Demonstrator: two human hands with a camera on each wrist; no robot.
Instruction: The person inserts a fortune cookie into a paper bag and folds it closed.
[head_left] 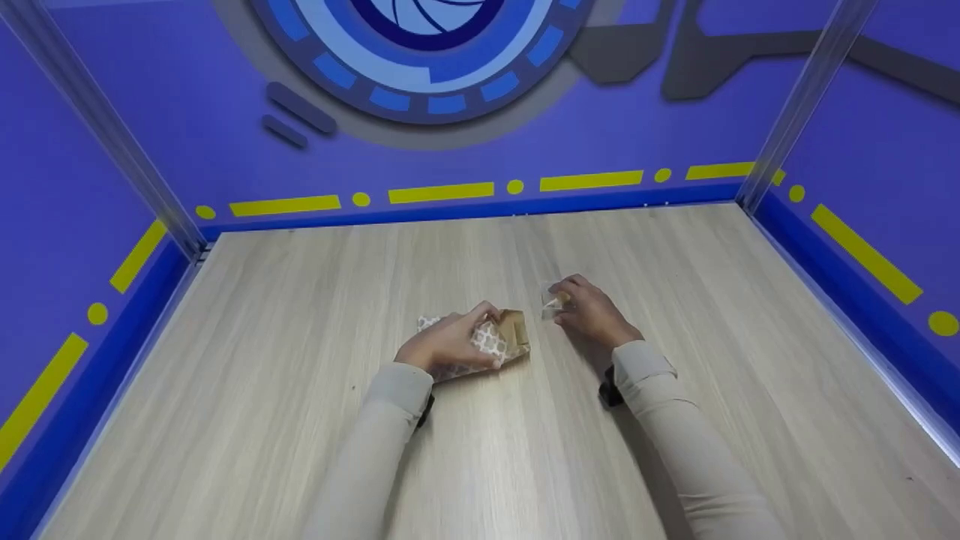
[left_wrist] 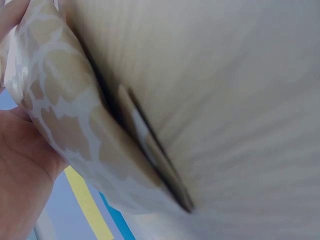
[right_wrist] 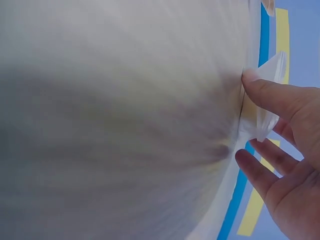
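My left hand (head_left: 448, 341) grips a tan-and-white patterned paper packet (head_left: 490, 340), thumb and fingers spread across it. The packet lies tilted at mid-table, and its brown open end (head_left: 513, 330) faces right. In the left wrist view the patterned side (left_wrist: 70, 115) looks glossy, with a thin brown flap (left_wrist: 150, 145) standing off its lower edge. To the right, my right hand (head_left: 594, 311) pinches a small clear plastic bag (head_left: 549, 306), a short gap away from the packet's mouth. The right wrist view shows the bag (right_wrist: 270, 115) crumpled behind the thumb, the lower fingers spread.
A light wood-grain table (head_left: 300, 450) spreads out under both arms. Blue-purple panels (head_left: 450, 169) with yellow stripes close it in at the back and both sides, joined by metal corner posts (head_left: 810, 90). Dark bands (head_left: 611, 388) sit at the wrists.
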